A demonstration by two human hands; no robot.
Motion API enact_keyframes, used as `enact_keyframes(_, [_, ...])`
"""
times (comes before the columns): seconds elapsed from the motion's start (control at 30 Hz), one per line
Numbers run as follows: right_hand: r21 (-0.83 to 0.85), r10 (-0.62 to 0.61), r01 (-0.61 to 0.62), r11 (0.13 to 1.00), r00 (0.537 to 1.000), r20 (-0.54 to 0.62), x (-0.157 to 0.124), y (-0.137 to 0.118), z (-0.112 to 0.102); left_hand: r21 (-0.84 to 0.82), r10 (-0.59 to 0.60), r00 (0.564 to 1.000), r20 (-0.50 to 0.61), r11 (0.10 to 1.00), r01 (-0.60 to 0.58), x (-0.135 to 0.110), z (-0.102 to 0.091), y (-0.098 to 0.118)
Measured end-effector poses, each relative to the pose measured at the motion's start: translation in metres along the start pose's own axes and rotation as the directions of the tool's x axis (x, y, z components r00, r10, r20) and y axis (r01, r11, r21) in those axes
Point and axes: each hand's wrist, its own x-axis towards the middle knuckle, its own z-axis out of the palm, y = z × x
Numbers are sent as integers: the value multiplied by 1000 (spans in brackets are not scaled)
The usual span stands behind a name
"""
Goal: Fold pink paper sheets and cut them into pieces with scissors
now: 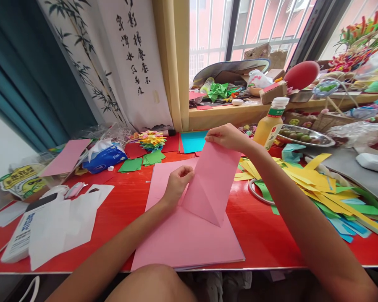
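While the right hand (228, 136) pinches its upper end between thumb and fingers, the folded pink sheet (216, 180) stands tilted near the centre of the frame, with diagonal crease lines across its lower part. At its left edge the left hand (178, 183) is curled narrow, thumb and fingertips drawn together; whether the edge is caught between them, I cannot tell. Beneath lies a stack of pink paper (182, 245), spread over the lower middle of the frame on the red table (261, 243).

Just above the stack, toward the upper middle, is a blue sheet (192, 141), and left of that are green paper squares (141, 162) near a cluster of folded paper pieces (153, 140), mostly yellow. Right of centre, a bottle (269, 121) with a white cap stands partly behind the right forearm. Yellow strips (315, 180) are heaped at the right of the frame, with green and blue ones among them, and a metal dish (321, 139) sits above them.

At the left, a blue tissue pack (103, 157) lies above a white plastic bag (66, 226). A scroll with black characters (130, 54) hangs at the upper left, beside the window (208, 37) at the upper right.
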Motion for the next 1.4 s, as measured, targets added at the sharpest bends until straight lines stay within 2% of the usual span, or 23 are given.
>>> enact_keyframes(0.17, [-28, 4, -5, 1000, 999, -54, -2, 6, -12, -2, -34, 999, 11, 999, 34, -3, 2, 1])
enact_keyframes(0.47, [-36, 52, -59, 998, 985, -165, -9, 11, -31, 35, -13, 1000, 8, 999, 13, -2, 4, 1])
enact_keyframes(0.73, [-159, 30, -72, 985, 967, -254, -18, 20, -55, 89, 17, 1000, 7, 996, -18, -2, 4, 1])
enact_keyframes(0.83, [-174, 55, -119, 978, 942, -331, -21, 20, -63, 128, 0, 1000, -4, 992, 1, -2, 4, -4])
enact_keyframes(0.97, [-175, 57, -162, 971, 869, -491, -27, 21, -76, 173, -33, 999, -10, 984, 34, 3, 0, -17])
enact_keyframes(1.07, [-160, 70, -171, 972, 865, -496, -30, 14, -82, 200, 24, 994, -111, 980, -1, 11, -8, -18])
enact_keyframes(1.13, [-158, 53, -143, 977, 882, -469, -29, 2, -82, 248, 150, 967, -208, 964, -97, 17, -13, -6])
enact_keyframes(1.2, [-166, 13, -92, 982, 905, -426, -25, -14, -79, 332, 338, 907, -252, 910, -247, 21, -15, 16])
enact_keyframes(1.3, [-187, -44, -27, 982, 931, -362, -18, -42, -69, 389, 530, 835, -146, 807, -444, 27, -8, 59])
enact_keyframes(1.4, [-157, -67, 16, 988, 944, -323, -14, -66, -60, 274, 594, 798, -105, 788, -551, 31, 8, 94])
